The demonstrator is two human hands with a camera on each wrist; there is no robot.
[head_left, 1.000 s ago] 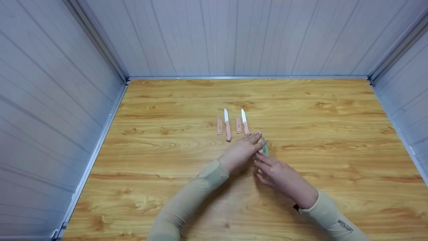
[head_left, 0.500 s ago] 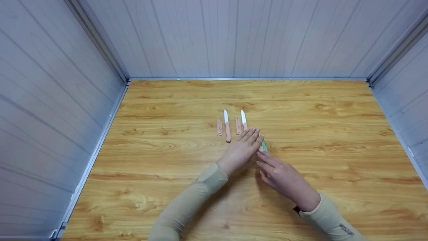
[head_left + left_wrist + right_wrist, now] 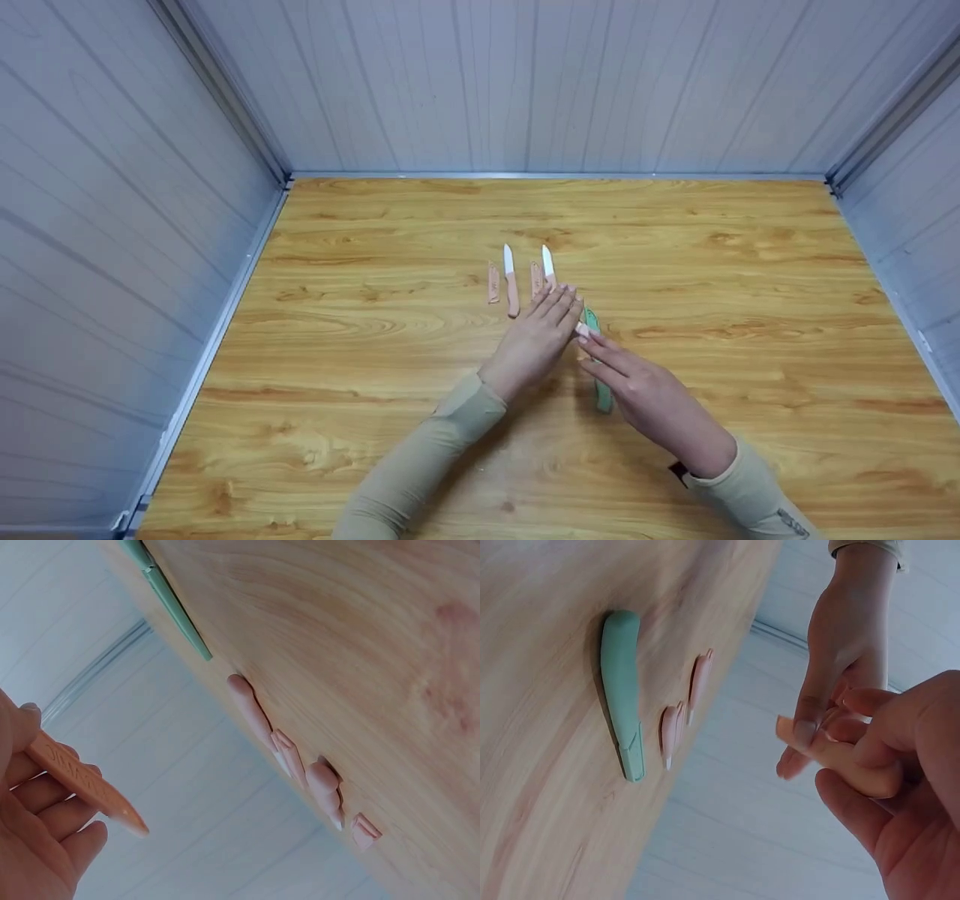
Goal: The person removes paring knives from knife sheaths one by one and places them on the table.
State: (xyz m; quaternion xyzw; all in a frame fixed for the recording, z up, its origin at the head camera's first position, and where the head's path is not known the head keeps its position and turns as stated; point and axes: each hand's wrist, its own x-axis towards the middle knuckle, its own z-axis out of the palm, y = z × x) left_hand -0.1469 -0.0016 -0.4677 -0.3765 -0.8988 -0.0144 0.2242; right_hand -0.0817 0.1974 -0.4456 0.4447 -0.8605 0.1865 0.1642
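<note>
My left hand (image 3: 531, 343) holds a peach-pink knife sheath (image 3: 82, 784) with raised lettering, thumb on one side and fingers on the other. My right hand (image 3: 922, 772) pinches the rounded peach-pink handle of a knife (image 3: 870, 778), which lines up with the sheath. No bare blade shows between the hands. Below them on the table lies a green knife (image 3: 620, 675) in its green sheath (image 3: 632, 759), partly covered by the right hand in the head view. Beyond the left hand, two pink knives (image 3: 512, 292) with bare white blades lie beside their pink sheaths (image 3: 493, 283).
The wood-grain table (image 3: 360, 247) is enclosed by pale panel walls (image 3: 480, 90) at the back and both sides. The left fingertips stand close to the handle of the nearer pink knife (image 3: 550, 274) in the head view.
My hands have shifted slightly, the right one outward to the right. More of the green knife now shows, and a pale pink part has come into view between the hands.
</note>
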